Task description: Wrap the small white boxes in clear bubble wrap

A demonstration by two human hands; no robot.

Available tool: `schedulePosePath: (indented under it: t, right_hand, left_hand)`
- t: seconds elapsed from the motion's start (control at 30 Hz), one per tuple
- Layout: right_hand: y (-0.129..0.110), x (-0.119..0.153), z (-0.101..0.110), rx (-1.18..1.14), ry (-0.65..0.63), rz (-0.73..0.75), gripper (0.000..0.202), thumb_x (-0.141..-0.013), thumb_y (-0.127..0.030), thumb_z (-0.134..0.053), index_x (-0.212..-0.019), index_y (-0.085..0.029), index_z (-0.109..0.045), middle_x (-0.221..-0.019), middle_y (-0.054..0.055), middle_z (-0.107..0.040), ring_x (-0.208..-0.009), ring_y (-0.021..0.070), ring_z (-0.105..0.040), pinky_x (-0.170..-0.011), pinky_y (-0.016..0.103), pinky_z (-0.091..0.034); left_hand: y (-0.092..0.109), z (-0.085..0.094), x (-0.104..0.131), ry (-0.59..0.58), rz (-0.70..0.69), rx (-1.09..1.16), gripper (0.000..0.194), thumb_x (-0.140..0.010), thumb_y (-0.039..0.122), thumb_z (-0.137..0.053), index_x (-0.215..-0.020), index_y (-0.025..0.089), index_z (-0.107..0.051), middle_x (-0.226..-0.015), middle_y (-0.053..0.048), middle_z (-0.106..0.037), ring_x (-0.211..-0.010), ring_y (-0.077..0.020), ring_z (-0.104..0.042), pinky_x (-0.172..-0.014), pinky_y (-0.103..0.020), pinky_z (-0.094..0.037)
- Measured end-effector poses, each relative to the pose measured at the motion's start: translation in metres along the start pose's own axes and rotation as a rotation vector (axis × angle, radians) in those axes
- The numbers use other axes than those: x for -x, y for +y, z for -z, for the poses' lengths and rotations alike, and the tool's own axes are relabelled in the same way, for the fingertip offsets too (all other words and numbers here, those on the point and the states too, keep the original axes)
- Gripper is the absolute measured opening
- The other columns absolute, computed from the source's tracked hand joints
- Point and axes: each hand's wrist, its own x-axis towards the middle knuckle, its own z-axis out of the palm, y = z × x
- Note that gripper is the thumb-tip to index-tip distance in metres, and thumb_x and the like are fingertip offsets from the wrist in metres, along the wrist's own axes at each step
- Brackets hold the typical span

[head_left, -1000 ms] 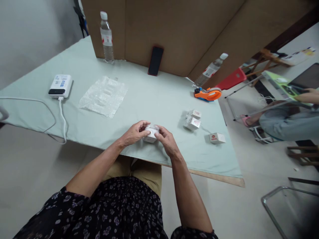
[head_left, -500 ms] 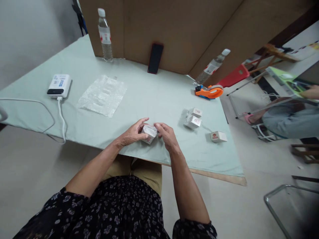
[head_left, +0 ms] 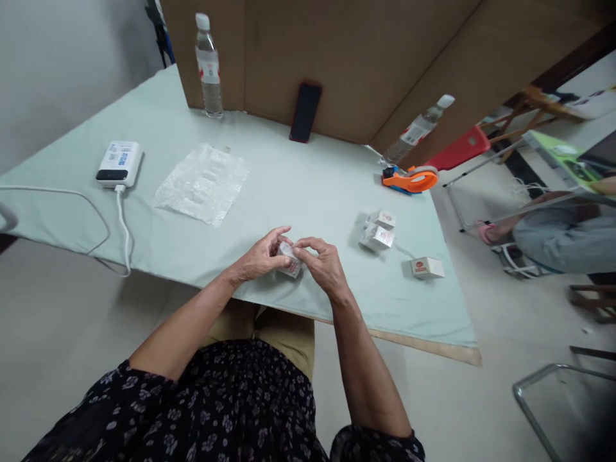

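Holding a small box (head_left: pixel 291 267) (partly hidden) between both hands (head_left: pixel 260 260).

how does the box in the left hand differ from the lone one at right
Clear wrap shows on the held box, none on the lone box. The left hand grips the held box, hiding part of it; the lone box rests on the cloth. Both are small, pale, with reddish print.

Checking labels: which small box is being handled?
The held box gripped by the left hand, right hand at its edge; the clustered pair and lone box sit untouched farther right.
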Motion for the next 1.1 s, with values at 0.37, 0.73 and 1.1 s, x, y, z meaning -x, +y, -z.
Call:
schedulePosePath:
  t: [0.37, 0.73, 1.1]
  right_hand:
    - [-0.002, 0.021, 0.008, 0.331, -0.11, 0.198, 0.024, -0.085, -0.036, -0.07, -0.106, -0.027, -0.074, -0.112, 0.006, -0.075, -0.11, 0.0286, -0.064, -0.1, 0.048, -0.043]
    - [0.022, 0.048, 0.012, 0.189, 0.02, 0.121, 0.062, -0.081, -0.042, -0.074, -0.138, -0.028, -0.054, -0.142, 0.01, -0.06, -0.133, 0.0296, -0.052, -0.111, 0.051, -0.04]
    - [0.051, 0.067, 0.035, 0.241, 0.187, 0.066, 0.052, -0.083, -0.042, -0.069, -0.131, -0.024, -0.059, -0.135, 0.013, -0.064, -0.127, 0.0296, -0.056, -0.107, 0.051, -0.044]
  left_hand:
    - [0.002, -0.006, 0.003, 0.042, -0.025, -0.009, 0.079, -0.075, 0.027, -0.074, -0.146, 0.017, -0.039, -0.117, -0.008, -0.057, -0.096, -0.0157, -0.06, -0.089, -0.031, -0.048]
    - [0.006, -0.007, 0.005, 0.059, -0.011, -0.146, 0.069, -0.077, 0.033, -0.071, -0.14, 0.016, -0.048, -0.127, -0.011, -0.058, -0.105, -0.0196, -0.059, -0.094, -0.034, -0.047]
    - [0.019, -0.008, -0.004, 0.125, 0.104, -0.179, 0.069, -0.073, 0.035, -0.076, -0.133, 0.011, -0.052, -0.107, -0.009, -0.066, -0.093, -0.0173, -0.062, -0.089, -0.033, -0.048]
